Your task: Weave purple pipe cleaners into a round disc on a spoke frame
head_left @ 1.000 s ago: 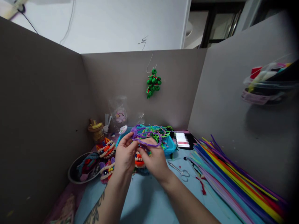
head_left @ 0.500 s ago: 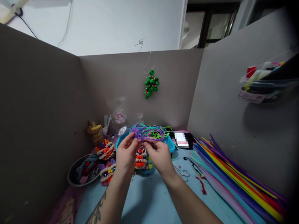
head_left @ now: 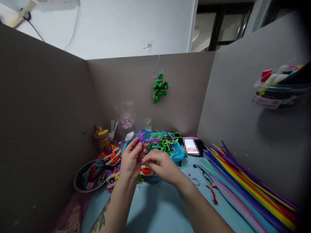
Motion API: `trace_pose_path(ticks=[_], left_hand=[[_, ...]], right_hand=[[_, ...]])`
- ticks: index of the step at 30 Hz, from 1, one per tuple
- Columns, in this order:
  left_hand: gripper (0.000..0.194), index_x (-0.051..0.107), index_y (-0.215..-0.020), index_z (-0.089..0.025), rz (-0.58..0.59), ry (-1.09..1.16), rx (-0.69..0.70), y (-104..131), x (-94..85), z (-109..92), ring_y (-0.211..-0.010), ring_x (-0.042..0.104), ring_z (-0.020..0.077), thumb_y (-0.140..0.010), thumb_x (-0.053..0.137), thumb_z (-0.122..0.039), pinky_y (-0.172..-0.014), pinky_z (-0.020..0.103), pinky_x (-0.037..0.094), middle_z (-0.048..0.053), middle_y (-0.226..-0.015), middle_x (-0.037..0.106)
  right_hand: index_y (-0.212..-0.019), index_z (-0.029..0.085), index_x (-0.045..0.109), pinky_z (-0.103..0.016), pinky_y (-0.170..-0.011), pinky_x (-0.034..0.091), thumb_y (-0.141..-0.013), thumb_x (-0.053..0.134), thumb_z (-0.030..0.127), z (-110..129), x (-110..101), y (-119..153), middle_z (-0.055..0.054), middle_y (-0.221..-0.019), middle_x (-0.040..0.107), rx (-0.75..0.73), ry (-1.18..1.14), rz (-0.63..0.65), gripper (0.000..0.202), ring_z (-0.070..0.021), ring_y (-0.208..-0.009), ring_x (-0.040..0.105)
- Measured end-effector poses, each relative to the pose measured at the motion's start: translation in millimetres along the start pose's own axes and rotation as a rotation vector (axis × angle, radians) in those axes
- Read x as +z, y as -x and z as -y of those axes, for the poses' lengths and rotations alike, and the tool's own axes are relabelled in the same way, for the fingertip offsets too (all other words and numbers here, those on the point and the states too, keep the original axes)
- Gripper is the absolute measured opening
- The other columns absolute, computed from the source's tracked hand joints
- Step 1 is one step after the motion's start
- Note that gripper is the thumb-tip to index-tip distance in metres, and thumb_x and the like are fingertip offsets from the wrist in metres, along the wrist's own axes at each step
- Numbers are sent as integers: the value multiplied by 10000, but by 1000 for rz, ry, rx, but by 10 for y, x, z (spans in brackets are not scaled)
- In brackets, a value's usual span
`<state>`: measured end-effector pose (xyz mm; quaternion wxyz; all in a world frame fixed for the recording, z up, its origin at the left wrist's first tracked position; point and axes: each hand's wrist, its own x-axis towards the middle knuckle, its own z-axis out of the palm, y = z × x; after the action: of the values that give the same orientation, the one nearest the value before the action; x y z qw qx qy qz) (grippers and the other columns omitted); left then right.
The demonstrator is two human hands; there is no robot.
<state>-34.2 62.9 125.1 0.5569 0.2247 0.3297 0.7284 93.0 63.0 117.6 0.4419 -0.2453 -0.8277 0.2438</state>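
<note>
My left hand (head_left: 131, 158) pinches a coiled purple pipe cleaner piece (head_left: 141, 137) between thumb and fingers. A purple length sticks out from it to the right, over the blue basket. My right hand (head_left: 161, 165) is just below and to the right, its fingers closed on a purple strand beside the left palm; the fingertips are partly hidden. Under the hands sits an orange and cream figure of twisted pipe cleaners (head_left: 147, 170), largely covered by the right hand. Just behind stands the blue basket (head_left: 178, 156) of loose green, pink and purple pipe cleaners (head_left: 165, 142).
Long coloured pipe cleaners (head_left: 245, 181) lie along the right. Scissors (head_left: 195, 182) and a phone-like device (head_left: 191, 146) are nearer the middle. A metal bowl (head_left: 77, 186) and finished figures (head_left: 113, 157) stand left. A green ornament (head_left: 160, 88) hangs from the back panel.
My right hand has moved down and left, from the end of the purple loop to below my left fingers. The purple loop no longer stretches between the hands. The view has shifted slightly.
</note>
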Motion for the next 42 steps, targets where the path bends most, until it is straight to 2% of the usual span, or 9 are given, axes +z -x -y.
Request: trace_pose_path(ticks=[4, 6, 11, 14, 23, 31, 37, 39, 42], left_hand=[[315, 666, -920, -159, -9, -2, -19, -15, -18, -5, -630, 680, 116, -633, 737, -49, -552, 164, 530, 13, -706, 697], [321, 674, -908, -147, 6, -2, 24, -31, -29, 15, -601, 667, 99, -612, 756, -54, -546, 156, 522, 6, -707, 695], [351, 690, -878, -139, 18, -2, 68, -34, -29, 65, -597, 667, 95, -552, 805, -85, -565, 153, 511, 9, -696, 702], [390, 695, -896, -143, 43, -33, 20, -6, -10, 86, -611, 673, 109, -529, 824, -108, -558, 160, 506, 20, -683, 708], [399, 703, -885, -136, 154, -142, -52, 75, 17, 105, -620, 701, 157, -518, 849, -199, -547, 191, 539, 24, -667, 713], [394, 705, -850, -129, 185, -106, -75, 48, -5, 150, -599, 689, 131, -490, 861, -166, -603, 203, 565, 40, -708, 734], [402, 703, -812, -131, 22, 1, 40, -13, 1, 141, -598, 683, 117, -443, 858, -105, -611, 189, 556, 25, -691, 729], [407, 699, -811, -136, 5, 15, 70, -27, -8, 140, -596, 678, 111, -437, 859, -110, -607, 186, 549, 16, -694, 725], [417, 691, -822, -140, -7, -1, 104, -48, -31, 140, -567, 662, 102, -442, 863, -145, -560, 175, 524, 1, -666, 711]], right_hand=[[-767, 235, 707, -284, -775, 496, -786, 584, 101, -16, -70, 17, 5, -812, 669, -105, -5, 169, 182, -141, -813, 614], [-748, 225, 696, -290, -777, 493, -790, 601, 148, -44, -106, 17, -2, -818, 661, -81, -36, 142, 130, -148, -827, 612], [-784, 188, 597, -253, -610, 460, -803, 588, 257, -163, -152, 0, 16, -679, 580, 201, -109, -459, 72, -134, -639, 559], [-885, 184, 587, -249, -599, 448, -784, 608, 284, -233, -163, 8, 7, -724, 592, 266, -144, -606, 143, -136, -645, 557], [-745, 204, 617, -386, -871, 420, -777, 597, 200, -172, -250, 28, -54, -935, 570, 89, 167, -642, 38, -215, -959, 538], [-736, 211, 654, -472, -962, 369, -749, 594, 154, -98, -237, 34, -85, -1187, 529, 25, 313, -494, 84, -273, -1147, 455], [-764, 200, 609, -387, -875, 427, -771, 584, 181, -69, -148, -1, -58, -933, 563, 74, 222, -631, 33, -211, -947, 543], [-702, 199, 580, -324, -770, 446, -782, 576, 179, -22, -102, -6, -22, -782, 566, 88, 165, -541, 82, -175, -799, 554], [-732, 198, 577, -265, -675, 426, -736, 646, 184, 50, 4, 5, 6, -732, 603, 153, 105, -240, 71, -153, -726, 555]])
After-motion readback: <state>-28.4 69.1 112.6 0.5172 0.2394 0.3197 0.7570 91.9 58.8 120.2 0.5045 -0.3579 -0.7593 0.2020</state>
